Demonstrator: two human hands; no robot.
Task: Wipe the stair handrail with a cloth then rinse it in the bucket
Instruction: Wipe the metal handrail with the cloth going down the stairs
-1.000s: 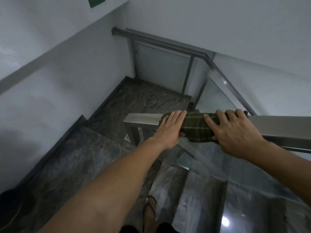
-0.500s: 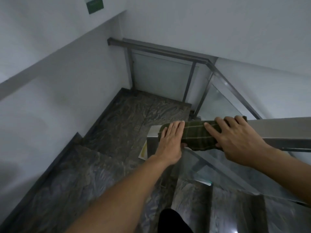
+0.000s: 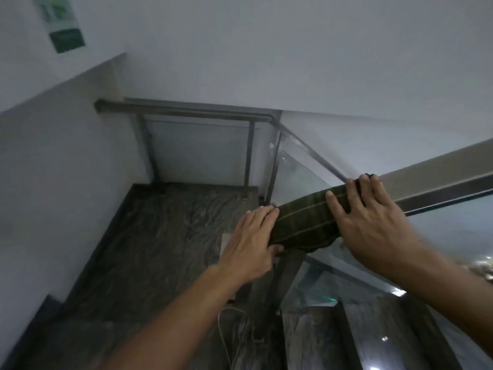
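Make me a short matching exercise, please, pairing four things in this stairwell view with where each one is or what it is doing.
Column one:
1. cloth
2. left hand
3. right hand
4. green sign

Column two:
A. fixed to the wall, upper left
B. draped over the end of the handrail
C. pressing the cloth's upper end, fingers spread
D. flat on the cloth's lower end, thumb beneath

Pairs: 1-B, 2-D, 3-C, 4-A
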